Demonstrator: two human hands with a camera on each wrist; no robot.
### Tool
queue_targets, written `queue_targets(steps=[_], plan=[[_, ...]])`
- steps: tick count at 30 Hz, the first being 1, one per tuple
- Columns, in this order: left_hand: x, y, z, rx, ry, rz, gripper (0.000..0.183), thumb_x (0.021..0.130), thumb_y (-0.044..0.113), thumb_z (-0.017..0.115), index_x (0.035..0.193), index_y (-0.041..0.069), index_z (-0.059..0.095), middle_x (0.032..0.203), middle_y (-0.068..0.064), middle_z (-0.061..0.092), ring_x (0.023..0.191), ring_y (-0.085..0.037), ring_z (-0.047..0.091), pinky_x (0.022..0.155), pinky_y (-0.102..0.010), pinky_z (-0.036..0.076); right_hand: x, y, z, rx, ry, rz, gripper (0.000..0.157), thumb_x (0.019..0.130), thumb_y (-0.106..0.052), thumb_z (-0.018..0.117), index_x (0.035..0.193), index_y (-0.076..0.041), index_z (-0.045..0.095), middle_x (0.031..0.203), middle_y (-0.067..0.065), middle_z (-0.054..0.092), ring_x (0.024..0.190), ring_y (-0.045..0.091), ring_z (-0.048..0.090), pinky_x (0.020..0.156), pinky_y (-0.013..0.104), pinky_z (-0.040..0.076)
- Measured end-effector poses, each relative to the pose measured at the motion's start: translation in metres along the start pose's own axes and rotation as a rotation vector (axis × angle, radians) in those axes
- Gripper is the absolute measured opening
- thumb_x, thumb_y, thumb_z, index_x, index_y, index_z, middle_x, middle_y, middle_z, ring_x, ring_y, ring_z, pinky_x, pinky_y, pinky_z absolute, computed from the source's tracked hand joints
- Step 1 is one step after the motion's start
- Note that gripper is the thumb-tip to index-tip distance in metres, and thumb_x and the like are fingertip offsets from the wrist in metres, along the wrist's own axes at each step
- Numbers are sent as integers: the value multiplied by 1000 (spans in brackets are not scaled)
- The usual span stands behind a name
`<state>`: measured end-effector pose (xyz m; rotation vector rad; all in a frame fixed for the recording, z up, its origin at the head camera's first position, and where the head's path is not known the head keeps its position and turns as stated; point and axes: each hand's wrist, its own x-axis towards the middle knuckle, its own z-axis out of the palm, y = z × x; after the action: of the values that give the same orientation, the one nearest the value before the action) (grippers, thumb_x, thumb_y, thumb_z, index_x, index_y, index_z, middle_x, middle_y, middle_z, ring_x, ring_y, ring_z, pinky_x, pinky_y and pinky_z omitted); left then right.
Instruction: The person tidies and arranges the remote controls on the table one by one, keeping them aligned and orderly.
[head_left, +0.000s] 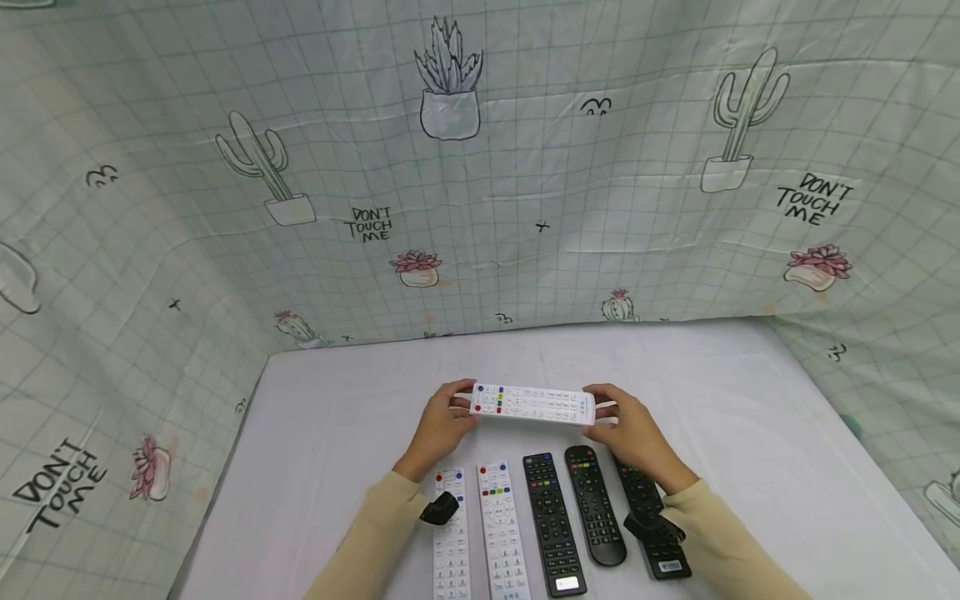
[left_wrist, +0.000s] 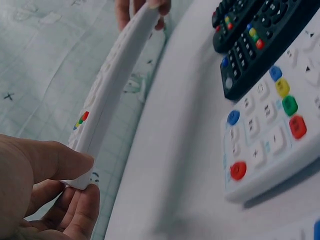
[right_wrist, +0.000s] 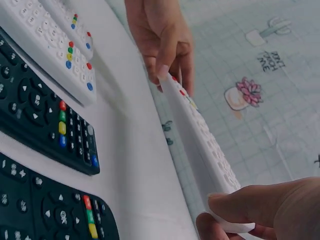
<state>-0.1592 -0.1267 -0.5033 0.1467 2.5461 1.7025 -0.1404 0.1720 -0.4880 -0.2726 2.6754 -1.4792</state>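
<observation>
A white remote control (head_left: pixel 532 404) with coloured buttons is held sideways, buttons toward the head camera, above the table behind a row of other remotes. My left hand (head_left: pixel 444 425) pinches its left end, thumb on the near edge and fingers beneath, as the left wrist view shows. At the other end, my right hand (head_left: pixel 628 427) pinches the remote between thumb and fingers. In the right wrist view the remote (right_wrist: pixel 200 145) spans from one hand to the other, clear of the tabletop.
Nearer the front lie two white remotes (head_left: pixel 504 533), a black remote (head_left: pixel 553 525), a rounded black remote (head_left: pixel 596 508) and another black remote (head_left: pixel 667 560) partly under the right wrist. Patterned cloth (head_left: pixel 480 208) walls the white table (head_left: pixel 337 392) at back and sides.
</observation>
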Motion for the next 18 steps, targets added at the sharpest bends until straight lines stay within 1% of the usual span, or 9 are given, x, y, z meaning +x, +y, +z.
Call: queue_targets(steps=[7,12,18], plan=[[2,9,21,16,-71,30,56,93,-7,70,147,-5,54,135,-21,58,110,-29,64,94,-36,60,-20,11,-18,-4,28,24,59,90,8,73,144,13,51,135,34,57,112,43,69,75,30,63],[4,14,35,-3,-118,48,56,93,-8,70,147,-5,53,132,-21,58,110,-31,64,94,-37,60,-33,17,-30,-13,46,49,59,90,7,74,144,13,51,135,35,57,113,43,68,74,29,63],[7,19,48,-22,-175,89,57,92,-10,69,146,-7,54,130,-21,57,109,-31,63,92,-34,60,-48,21,-41,-27,61,78,62,91,5,74,146,12,49,136,35,56,113,44,68,73,29,62]])
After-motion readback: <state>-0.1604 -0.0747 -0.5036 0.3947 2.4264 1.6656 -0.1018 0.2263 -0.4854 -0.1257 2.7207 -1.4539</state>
